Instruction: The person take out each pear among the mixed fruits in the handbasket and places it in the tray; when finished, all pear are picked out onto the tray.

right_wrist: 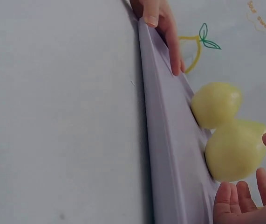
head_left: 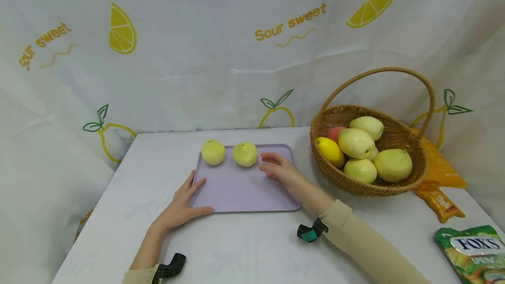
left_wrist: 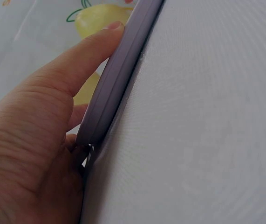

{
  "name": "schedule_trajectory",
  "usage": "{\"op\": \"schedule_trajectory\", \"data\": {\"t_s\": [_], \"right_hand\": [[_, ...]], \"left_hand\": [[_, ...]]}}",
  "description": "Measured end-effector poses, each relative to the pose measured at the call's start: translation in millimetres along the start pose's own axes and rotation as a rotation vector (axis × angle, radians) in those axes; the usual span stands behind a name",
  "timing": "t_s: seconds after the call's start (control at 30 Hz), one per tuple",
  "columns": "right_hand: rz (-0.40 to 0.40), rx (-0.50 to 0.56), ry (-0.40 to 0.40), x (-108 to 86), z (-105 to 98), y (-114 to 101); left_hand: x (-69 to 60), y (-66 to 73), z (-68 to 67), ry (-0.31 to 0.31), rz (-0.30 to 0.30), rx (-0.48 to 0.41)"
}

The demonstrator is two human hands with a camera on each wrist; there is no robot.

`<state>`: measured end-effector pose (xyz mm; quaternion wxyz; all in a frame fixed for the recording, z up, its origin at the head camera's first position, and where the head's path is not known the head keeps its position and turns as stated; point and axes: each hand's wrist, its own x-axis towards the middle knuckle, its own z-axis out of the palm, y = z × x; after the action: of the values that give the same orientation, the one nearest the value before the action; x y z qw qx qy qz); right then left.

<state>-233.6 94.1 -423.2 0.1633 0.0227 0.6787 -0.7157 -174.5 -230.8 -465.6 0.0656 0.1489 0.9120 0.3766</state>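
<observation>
A lilac tray lies on the table with two yellow-green pears at its back: the left pear by the corner, the right pear beside it. My left hand rests spread at the tray's front left corner, its thumb along the front edge and a finger over the left side. In the left wrist view the thumb touches the rim. Just right of the right pear is my right hand, fingers loosely bent and apart. The right wrist view shows these fingertips close to the pear, with nothing gripped.
To the right stands a wicker basket with a tall handle, holding several pale green fruits, a lemon and a reddish fruit. Beside it lie orange packets and a green FOX'S bag. A printed curtain hangs behind.
</observation>
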Motion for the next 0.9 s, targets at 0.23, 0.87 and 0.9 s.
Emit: {"op": "schedule_trajectory", "data": {"t_s": [0.23, 0.87, 0.9], "right_hand": [[-0.002, 0.01, -0.047, -25.5, -12.5, -1.2], [-0.006, 0.015, -0.209, -89.9, -54.6, -24.1], [-0.021, 0.001, -0.219, -93.1, -57.2, -25.6]], "left_hand": [[0.4, 0.8, 0.8, 0.002, 0.002, 0.006], [0.4, -1.0, 1.6, 0.005, -0.001, 0.01], [0.3, -1.0, 1.7, 0.005, 0.0, 0.011]]}}
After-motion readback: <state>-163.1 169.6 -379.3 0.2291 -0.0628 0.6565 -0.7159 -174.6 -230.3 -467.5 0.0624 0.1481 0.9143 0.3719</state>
